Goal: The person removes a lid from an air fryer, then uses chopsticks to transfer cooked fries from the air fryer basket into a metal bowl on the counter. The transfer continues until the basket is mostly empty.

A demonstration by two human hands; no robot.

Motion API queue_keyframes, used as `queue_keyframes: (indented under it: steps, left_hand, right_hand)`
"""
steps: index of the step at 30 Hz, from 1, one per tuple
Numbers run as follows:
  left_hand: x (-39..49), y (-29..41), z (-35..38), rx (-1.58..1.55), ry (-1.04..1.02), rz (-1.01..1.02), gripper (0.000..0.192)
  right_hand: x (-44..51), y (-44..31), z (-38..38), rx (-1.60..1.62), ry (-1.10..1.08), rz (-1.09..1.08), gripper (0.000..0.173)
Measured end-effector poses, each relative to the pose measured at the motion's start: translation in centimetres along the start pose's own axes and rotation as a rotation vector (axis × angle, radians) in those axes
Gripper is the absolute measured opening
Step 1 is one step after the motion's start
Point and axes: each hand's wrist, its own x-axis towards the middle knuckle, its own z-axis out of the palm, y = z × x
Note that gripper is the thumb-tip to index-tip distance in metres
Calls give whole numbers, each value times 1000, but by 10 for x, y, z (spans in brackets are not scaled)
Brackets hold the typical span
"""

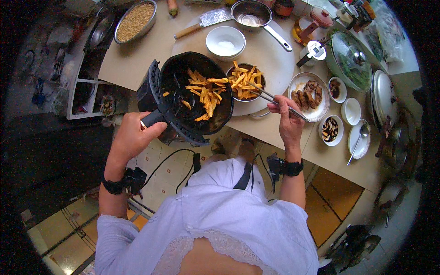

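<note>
My left hand [135, 134] grips the handle of a black air fryer basket [215, 129], tilted at the counter's front edge. Inside lie loose fries [206, 99], with a few small pieces apart from the pile. My right hand [287, 115] holds a pair of metal chopsticks [295, 112], whose tips reach over a round metal bowl [250, 100] heaped with fries [242, 80]. This bowl stands on a round white cutting board [278, 68], close to the basket's right rim. Whether the chopsticks pinch a fry, I cannot tell.
White bowls [225, 42], a cleaver [215, 18] and a small saucepan [251, 15] lie behind. At right are a plate of browned meat [323, 111], a bowl of dark sauce [330, 130], a spoon on a dish [359, 147] and a glass-lidded pot [352, 60]. A grain-filled bowl [135, 22] stands back left.
</note>
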Motion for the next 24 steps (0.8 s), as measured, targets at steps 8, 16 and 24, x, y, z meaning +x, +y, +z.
queue_keyframes:
  steps: [8,16,24]
  left_hand:
    - [-2,0,-2,-25,-3,8,31]
    - [-3,4,-3,-7,8,54,32]
    - [-6,12,-2,33,9,19,32]
  right_hand:
    - [-15,5,-4,30,85,40,20]
    - [-17,-5,4,82,66,21,19]
    - [-12,-21,55,-206,-278,-302,23]
